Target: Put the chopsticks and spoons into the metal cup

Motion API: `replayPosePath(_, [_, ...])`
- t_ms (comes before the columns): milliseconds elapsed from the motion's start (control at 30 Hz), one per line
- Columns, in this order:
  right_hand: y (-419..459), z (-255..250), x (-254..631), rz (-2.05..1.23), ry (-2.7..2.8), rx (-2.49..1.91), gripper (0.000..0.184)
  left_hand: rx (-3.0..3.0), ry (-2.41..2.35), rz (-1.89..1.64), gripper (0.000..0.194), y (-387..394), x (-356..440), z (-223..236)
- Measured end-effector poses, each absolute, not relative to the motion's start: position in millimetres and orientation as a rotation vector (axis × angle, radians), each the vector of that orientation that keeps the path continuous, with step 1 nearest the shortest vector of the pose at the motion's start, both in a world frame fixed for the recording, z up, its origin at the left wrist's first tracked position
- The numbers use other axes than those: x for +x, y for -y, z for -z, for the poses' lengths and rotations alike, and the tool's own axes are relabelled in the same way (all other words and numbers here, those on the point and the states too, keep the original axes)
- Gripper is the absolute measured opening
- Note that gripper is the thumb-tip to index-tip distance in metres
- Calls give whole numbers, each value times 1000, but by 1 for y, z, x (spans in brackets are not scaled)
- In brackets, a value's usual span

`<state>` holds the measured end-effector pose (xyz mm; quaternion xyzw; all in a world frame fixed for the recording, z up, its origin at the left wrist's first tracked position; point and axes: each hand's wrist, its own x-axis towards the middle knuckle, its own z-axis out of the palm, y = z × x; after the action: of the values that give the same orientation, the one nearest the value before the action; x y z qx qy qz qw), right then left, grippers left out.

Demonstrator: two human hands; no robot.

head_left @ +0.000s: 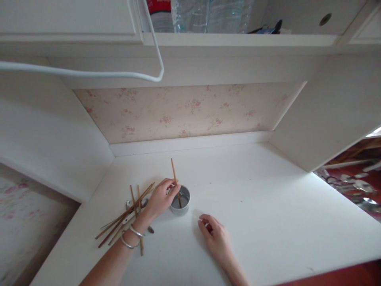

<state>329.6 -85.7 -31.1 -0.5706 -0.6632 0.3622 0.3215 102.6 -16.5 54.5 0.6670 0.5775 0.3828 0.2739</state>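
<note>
White tabletop (253, 190), floral wallpaper panel (193, 111) behind; left hand (162, 197), one, pinching a wooden stick (174, 169) between thumb and fingers; metal cup (180, 206), directly below the grip, the stick's lower end inside; loose sticks (131, 210) and spoons (144, 202), left of the grip, outside the cup; right hand (214, 237), loosely curled, seemingly empty, right of the grip; apparently early: one stick in, the rest out.

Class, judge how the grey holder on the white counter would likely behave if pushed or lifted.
The holder looks stiff, since its rim keeps an even round shape. Being hollow, it may be light for its size. Its rounded wall suggests it might roll if knocked onto its side.
</note>
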Motion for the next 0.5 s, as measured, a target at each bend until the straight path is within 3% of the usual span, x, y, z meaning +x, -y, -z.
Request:
replayPosePath(167, [87,31,328,-958,1706,-1502,28,1498,-1534,-1238,45,43,104,-46])
replayPosePath(367, [90,25,324,-919,1558,-1520,32,1387,-1436,-1348,82,72,121,-24])
replayPosePath(500, [97,-7,309,-829,1566,-1474,27,1367,-1520,-1411,89,69,132,-10])
